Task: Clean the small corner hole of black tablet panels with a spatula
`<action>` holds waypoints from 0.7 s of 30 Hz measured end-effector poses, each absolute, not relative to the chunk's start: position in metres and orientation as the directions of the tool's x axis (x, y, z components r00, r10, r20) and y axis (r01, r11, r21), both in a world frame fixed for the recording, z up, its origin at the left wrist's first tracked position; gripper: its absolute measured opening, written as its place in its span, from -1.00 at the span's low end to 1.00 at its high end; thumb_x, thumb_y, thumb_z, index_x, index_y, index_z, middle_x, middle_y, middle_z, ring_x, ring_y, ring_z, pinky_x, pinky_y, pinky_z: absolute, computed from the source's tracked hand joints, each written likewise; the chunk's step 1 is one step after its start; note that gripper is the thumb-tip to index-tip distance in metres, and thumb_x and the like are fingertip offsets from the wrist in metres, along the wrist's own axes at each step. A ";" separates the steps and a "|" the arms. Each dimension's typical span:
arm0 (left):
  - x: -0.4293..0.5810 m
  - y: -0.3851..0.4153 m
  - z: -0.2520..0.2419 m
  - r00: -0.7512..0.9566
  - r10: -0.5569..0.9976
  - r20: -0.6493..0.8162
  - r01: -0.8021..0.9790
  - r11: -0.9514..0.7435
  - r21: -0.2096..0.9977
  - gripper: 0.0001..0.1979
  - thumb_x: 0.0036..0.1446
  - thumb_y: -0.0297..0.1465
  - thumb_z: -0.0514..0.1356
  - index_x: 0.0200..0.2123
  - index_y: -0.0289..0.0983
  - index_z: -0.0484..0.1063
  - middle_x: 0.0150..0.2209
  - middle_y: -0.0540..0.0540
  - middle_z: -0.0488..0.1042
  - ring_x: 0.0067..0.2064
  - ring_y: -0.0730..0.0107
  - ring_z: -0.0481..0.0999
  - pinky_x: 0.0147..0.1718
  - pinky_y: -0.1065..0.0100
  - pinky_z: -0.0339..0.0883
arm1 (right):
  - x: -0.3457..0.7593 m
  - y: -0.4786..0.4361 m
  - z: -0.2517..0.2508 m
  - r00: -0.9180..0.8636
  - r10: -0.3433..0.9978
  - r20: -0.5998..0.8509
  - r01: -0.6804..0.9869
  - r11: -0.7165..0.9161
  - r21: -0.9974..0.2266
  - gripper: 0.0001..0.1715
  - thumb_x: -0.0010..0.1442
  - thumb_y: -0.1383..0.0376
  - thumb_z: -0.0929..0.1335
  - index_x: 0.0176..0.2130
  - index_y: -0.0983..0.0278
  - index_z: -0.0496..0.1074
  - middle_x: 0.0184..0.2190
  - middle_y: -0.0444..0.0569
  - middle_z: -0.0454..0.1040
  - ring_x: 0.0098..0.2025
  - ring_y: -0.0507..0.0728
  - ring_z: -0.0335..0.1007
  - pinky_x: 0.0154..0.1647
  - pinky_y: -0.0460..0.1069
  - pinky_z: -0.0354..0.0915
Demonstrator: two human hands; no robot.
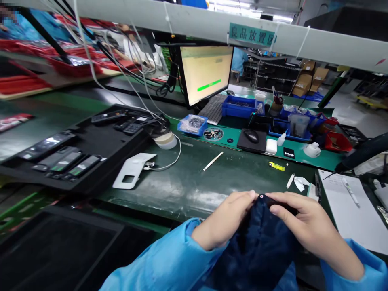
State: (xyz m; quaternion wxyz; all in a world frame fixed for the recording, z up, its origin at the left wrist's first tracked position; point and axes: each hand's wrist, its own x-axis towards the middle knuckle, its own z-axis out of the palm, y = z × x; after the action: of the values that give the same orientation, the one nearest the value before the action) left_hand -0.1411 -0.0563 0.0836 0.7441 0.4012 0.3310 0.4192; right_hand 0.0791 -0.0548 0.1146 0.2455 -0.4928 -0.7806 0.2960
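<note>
Between the left grip (224,218) and the right grip (306,218), a navy padded cloth (257,246) looks mottled and dark, with a black edge (280,204) carrying a pink dot (261,196). Light-blue sleeves (163,258) run back from the grips. Ahead, the surface (182,182) is dark green, with a yellow lighter (277,166) and, farther off, a blue plastic bin (239,106).

Navy cloth (257,246) bunched round blk item (280,204), pink dot.
</note>
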 end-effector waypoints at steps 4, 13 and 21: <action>-0.142 -0.052 0.079 0.465 0.857 -0.221 -0.332 0.400 0.854 -0.47 0.21 0.08 0.28 -0.36 -0.33 0.53 -0.47 0.00 0.41 -0.40 0.42 0.31 -0.35 0.36 0.20 | 0.078 -0.052 0.113 -0.417 0.909 0.001 0.578 0.266 -0.772 -0.63 0.43 0.06 0.37 0.17 -0.07 0.54 0.09 -0.16 0.62 0.10 0.12 0.56 0.16 0.00 0.43; -0.148 -0.055 0.072 0.507 0.847 -0.161 -0.201 0.298 0.933 -0.43 0.27 0.12 0.21 -0.40 -0.33 0.47 -0.53 0.09 0.22 -0.48 0.52 0.08 -0.44 0.40 0.06 | 0.074 -0.060 0.105 -0.409 0.911 -0.051 0.579 0.215 -0.787 -0.65 0.41 0.08 0.39 0.15 -0.09 0.56 0.08 -0.19 0.63 0.08 0.12 0.58 0.14 -0.02 0.44; -0.147 -0.061 0.073 0.513 0.844 -0.159 -0.144 0.267 0.953 -0.47 0.17 0.06 0.33 -0.26 -0.37 0.58 -0.40 -0.03 0.44 -0.33 0.42 0.33 -0.32 0.39 0.20 | 0.075 -0.067 0.107 -0.383 0.921 -0.074 0.603 0.188 -0.775 -0.65 0.40 0.05 0.39 0.13 -0.06 0.58 0.06 -0.18 0.64 0.06 0.14 0.59 0.12 0.00 0.47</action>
State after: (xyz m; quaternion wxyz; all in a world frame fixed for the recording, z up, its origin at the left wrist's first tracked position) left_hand -0.1474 -0.0608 0.0735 0.7138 0.4970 0.3521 0.3457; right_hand 0.0748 -0.0671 0.1071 0.2110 -0.5140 -0.7414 0.3763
